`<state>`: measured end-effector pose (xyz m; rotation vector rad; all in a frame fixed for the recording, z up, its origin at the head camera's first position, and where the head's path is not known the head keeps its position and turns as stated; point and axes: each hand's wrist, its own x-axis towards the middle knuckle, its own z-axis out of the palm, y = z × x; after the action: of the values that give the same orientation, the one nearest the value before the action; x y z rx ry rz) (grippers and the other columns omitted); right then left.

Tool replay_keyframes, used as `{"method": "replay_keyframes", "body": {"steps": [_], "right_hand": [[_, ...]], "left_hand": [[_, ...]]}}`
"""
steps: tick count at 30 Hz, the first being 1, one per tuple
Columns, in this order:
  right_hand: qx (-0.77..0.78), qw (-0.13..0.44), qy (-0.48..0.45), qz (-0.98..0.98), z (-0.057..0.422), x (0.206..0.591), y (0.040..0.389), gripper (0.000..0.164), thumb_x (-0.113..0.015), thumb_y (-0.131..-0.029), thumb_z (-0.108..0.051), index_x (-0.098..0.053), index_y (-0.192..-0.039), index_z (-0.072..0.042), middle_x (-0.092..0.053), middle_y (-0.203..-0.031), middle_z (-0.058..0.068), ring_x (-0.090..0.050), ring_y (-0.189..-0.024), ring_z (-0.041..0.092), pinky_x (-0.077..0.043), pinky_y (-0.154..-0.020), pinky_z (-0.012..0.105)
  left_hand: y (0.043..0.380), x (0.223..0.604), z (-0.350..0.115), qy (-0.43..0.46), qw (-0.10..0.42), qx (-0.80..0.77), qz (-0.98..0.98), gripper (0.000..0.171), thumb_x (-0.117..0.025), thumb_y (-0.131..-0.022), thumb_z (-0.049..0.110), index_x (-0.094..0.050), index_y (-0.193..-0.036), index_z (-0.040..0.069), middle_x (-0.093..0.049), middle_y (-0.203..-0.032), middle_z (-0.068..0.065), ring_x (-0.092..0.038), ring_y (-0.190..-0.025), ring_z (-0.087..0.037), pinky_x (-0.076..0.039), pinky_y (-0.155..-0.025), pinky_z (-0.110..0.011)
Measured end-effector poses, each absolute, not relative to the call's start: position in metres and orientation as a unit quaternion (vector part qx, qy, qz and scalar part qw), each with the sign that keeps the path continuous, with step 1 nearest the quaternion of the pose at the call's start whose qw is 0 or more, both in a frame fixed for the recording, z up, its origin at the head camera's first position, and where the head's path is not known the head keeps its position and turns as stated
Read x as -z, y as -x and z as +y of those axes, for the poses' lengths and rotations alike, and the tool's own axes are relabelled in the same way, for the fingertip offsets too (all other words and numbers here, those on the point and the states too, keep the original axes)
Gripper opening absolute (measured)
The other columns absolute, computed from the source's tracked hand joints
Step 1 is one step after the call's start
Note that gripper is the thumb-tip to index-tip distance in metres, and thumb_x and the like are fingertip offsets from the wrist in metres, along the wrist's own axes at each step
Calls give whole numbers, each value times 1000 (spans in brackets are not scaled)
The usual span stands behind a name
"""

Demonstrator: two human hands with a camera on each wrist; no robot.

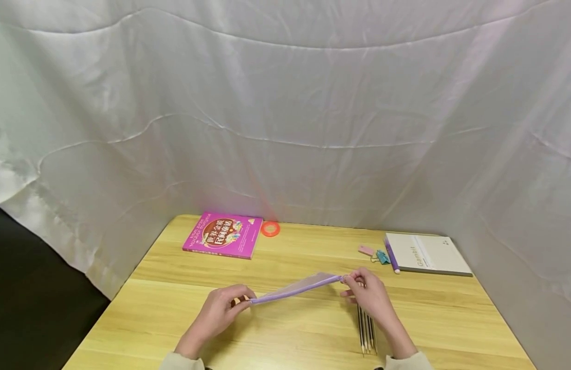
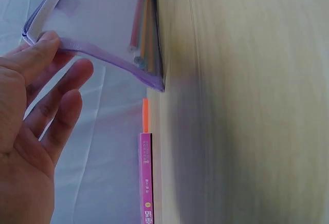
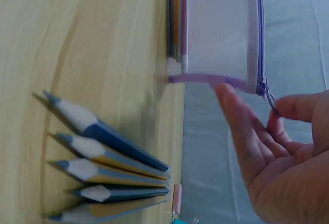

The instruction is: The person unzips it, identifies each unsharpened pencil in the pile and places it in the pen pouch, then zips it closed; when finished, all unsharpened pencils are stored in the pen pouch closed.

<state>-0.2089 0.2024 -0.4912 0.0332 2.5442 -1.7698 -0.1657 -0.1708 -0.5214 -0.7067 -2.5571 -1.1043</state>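
A see-through zip pouch (image 1: pixel 298 292) with purple edging is held up off the table, its zipper edge on top. Several pencils (image 2: pixel 139 29) lie inside along its bottom. My left hand (image 1: pixel 219 310) pinches one top corner between thumb and forefinger, the other fingers loosely bent. At the opposite end, my right hand (image 1: pixel 370 297) pinches the zipper's pull cord (image 3: pixel 271 101), while another of its fingers reaches to the pouch's side edge. The zipper looks closed along the part seen in the right wrist view. Below the right hand, several sharpened pencils (image 3: pixel 110 171) lie side by side on the table.
At the back left of the wooden table (image 1: pixel 290 334) are a pink book (image 1: pixel 248 241) and an orange tape ring (image 1: pixel 270 229). Towards the back right lie a pink eraser (image 1: pixel 366 250), teal binder clips (image 1: pixel 383 257), a purple marker (image 1: pixel 391 257) and a notebook (image 1: pixel 426 252). Grey curtains surround the table.
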Motion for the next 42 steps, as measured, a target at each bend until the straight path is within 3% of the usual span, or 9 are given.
{"method": "replay_keyframes", "body": {"steps": [13,18,23,32,39,42], "right_hand": [[591,17,9,806,204,495,206,22,-73,-93,-1,-54,-84,2,-76,-102,18,-77,-85,29,-64,-75,33],[575,12,10,818,203,496,207,24,-77,-91,-2,-54,-82,0,-77,-97,16,-76,-79,25,-64,-72,34],[561,11,21,828,203,496,205,27,-80,-88,-5,-55,-81,-1,-77,-93,13,-71,-73,15,-61,-65,29],[543,7,23,839,204,495,203,28,-84,-86,-10,-57,-81,-2,-77,-90,8,-62,-65,9,-42,-52,19],[543,25,24,839,203,494,197,26,-84,-86,-10,-59,-83,-3,-74,-86,7,-62,-65,11,-50,-56,21],[535,37,31,844,202,494,194,26,-85,-84,-10,-60,-83,-3,-73,-87,6,-62,-67,12,-52,-58,22]], "left_hand": [[170,520,-170,195,86,426,-879,15,-75,-95,15,-73,-100,29,-76,-92,4,-65,-81,0,-55,-68,-27],[171,521,-168,192,100,435,-874,18,-81,-90,17,-73,-101,28,-74,-92,14,-67,-82,1,-61,-79,-35],[171,522,-166,157,104,454,-871,15,-82,-89,23,-74,-101,28,-74,-90,17,-69,-81,-1,-61,-82,-30],[173,520,-165,110,89,466,-873,9,-79,-92,26,-75,-99,30,-75,-92,16,-70,-84,-2,-60,-83,-26],[176,522,-170,109,82,469,-873,7,-77,-93,32,-76,-100,29,-75,-93,15,-71,-86,-3,-60,-84,-25],[176,525,-173,117,75,473,-870,12,-76,-94,30,-76,-103,23,-76,-95,12,-71,-87,-3,-60,-85,-24]]}}
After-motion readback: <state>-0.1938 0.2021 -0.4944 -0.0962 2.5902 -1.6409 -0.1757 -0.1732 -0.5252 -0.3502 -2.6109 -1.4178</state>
